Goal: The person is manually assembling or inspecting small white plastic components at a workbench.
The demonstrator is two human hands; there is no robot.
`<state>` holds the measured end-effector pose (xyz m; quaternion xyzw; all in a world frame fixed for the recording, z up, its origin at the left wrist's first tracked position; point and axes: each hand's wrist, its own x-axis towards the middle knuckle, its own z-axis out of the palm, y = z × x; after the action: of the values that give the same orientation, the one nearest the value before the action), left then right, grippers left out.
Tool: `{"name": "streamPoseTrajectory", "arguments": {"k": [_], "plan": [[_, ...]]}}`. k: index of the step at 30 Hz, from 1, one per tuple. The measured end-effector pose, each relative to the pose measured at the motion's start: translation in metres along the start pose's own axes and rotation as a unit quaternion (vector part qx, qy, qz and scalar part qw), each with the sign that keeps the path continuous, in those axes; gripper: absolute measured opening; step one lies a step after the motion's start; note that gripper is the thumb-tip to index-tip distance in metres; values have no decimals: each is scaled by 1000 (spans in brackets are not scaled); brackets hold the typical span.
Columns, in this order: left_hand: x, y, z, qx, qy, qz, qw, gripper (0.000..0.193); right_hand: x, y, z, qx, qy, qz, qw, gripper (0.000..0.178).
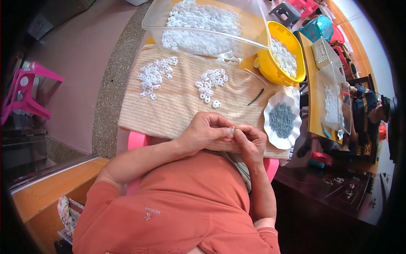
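My left hand (209,132) and my right hand (250,142) meet close to my body, over the near edge of the cloth-covered table (169,114). Thumbs and fingers of both pinch a tiny pale piece, mostly hidden by the fingertips. Beyond them lies a loose cluster of small white oval plastic parts with holes (207,84). A second pile, of white squarish plastic parts (154,76), sits farther left. To the right of my right hand stands a white scalloped dish (270,137) full of small grey-blue pieces (282,120).
A clear plastic bin (203,46) heaped with white parts (203,19) stands at the far side. Beside it is a yellow tub (275,70) of white pieces. A thin black strip (255,97) lies near the dish. A pink stool (31,91) is at left; another person (366,110) sits at right.
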<state>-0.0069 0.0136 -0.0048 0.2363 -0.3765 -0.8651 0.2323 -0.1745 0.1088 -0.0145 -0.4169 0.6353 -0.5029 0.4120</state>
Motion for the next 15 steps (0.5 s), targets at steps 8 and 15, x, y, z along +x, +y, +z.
{"name": "streamPoseTrajectory", "arguments": {"k": [8, 15], "plan": [[-1, 1, 1, 0, 3, -3, 1000, 19, 1, 5, -6, 24, 0, -30, 999, 7], [-3, 6, 1, -10, 4, 1, 1000, 18, 9, -1, -13, -36, -20, -34, 999, 8]]}}
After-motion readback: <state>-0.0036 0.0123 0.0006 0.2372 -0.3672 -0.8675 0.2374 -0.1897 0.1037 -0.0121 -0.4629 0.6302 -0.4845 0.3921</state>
